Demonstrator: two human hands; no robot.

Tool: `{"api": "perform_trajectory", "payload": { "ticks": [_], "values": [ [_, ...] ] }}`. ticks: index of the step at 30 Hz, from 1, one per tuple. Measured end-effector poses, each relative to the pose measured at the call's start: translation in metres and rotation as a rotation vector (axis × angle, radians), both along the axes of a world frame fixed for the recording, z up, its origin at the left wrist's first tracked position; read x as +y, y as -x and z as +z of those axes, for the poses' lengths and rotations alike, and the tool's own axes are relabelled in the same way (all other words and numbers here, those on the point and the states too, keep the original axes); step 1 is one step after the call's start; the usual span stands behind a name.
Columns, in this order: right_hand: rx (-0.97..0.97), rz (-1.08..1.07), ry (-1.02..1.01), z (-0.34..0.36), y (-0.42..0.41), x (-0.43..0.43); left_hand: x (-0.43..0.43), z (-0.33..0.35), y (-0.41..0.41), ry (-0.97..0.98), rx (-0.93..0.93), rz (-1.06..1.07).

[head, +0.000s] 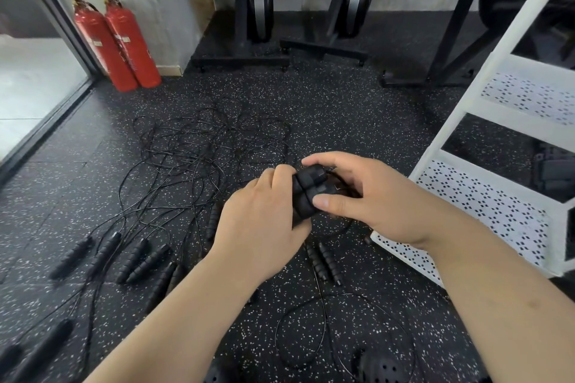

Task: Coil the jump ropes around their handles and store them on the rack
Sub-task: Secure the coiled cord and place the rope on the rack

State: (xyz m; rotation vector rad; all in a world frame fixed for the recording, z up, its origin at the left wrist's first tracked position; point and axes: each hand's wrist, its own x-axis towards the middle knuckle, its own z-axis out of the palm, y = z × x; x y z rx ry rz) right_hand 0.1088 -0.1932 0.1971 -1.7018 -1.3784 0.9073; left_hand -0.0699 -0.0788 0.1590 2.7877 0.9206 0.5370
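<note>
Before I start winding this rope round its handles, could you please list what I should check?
1. The pair of handles held side by side: ok.
2. The left hand grips their lower part: ok.
3. The right hand pinches their upper ends: ok.
4. The tangled ropes on the floor clear of the held pair: cannot tell.
5. The white rack close on the right: ok.
</note>
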Motion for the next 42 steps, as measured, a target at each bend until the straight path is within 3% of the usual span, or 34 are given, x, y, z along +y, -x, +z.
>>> {"api": "perform_trajectory", "payload": {
  "ticks": [19, 23, 27, 35, 38, 42],
  "values": [
    [-0.018, 0.020, 0.048, 0.002, 0.000, -0.001, -0.004, 0.001, 0.000, 0.031, -0.043, 0.039],
    [-0.167, -0.048, 0.042, -0.002, 0.007, 0.005, -0.009, 0.001, -0.002, -0.004, -0.037, -0.022],
    [-0.251, -0.119, 0.003, -0.005, 0.006, 0.008, -0.008, 0.004, -0.001, 0.103, -0.064, -0.103],
    [-0.252, -0.091, -0.009, -0.012, 0.006, 0.008, 0.000, 0.014, 0.006, 0.126, 0.127, -0.003],
    [-0.150, -0.074, 0.000, -0.005, -0.004, 0.003, 0.009, 0.015, 0.009, 0.298, 0.070, 0.018],
    [-0.184, -0.175, -0.050, -0.003, -0.021, 0.000, 0.024, 0.014, 0.013, 0.787, -0.235, 0.053]
  ]
}}
